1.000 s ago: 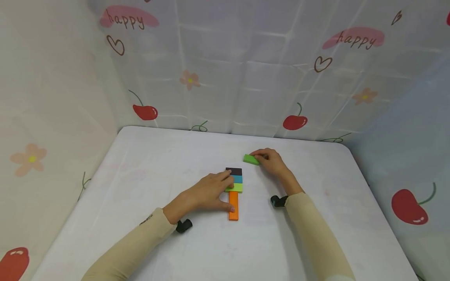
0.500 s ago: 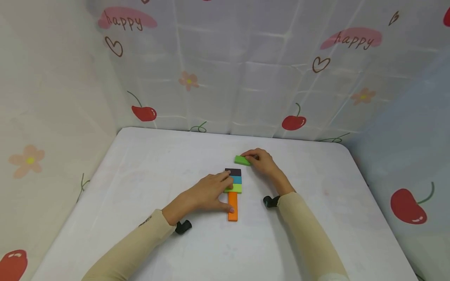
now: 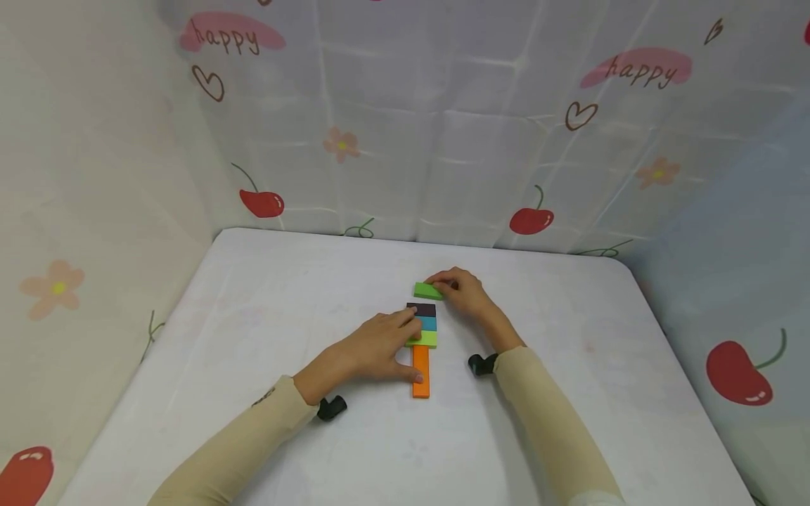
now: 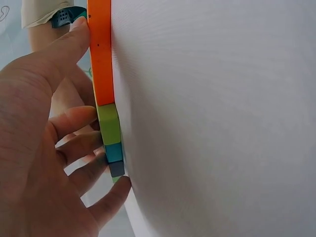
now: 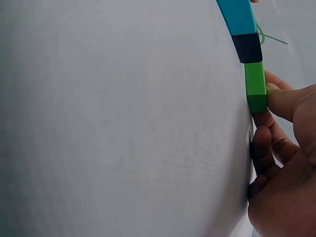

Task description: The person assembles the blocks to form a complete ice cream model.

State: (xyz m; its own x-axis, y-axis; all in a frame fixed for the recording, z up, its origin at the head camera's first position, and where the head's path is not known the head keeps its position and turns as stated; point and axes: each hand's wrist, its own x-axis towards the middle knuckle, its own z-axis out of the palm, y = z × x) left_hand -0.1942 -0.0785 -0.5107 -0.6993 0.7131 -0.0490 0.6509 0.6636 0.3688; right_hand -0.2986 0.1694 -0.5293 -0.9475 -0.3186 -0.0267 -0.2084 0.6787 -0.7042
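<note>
An orange block (image 3: 420, 358) lies lengthwise on the white table. Beyond its far end a lime green block (image 3: 429, 339), a blue block (image 3: 429, 323) and a dark block (image 3: 427, 309) lie crosswise in a row, edge to edge. My left hand (image 3: 370, 346) rests on the row with fingers spread, its thumb on the orange block and fingertips along the crosswise blocks. Just beyond the dark block, my right hand (image 3: 467, 295) pinches a brighter green block (image 3: 426, 290) by its right end. In the right wrist view the green block (image 5: 256, 84) sits close to the dark one.
The white table (image 3: 285, 281) ends in a rounded edge against a printed curtain (image 3: 411, 126) at the back. Black devices (image 3: 332, 407) are worn at both wrists, just above the table. Beige sleeves cover both forearms.
My right hand has slid the green block leftward, from the right of the row to just behind the dark block. The left hand has stayed in place on the blocks.
</note>
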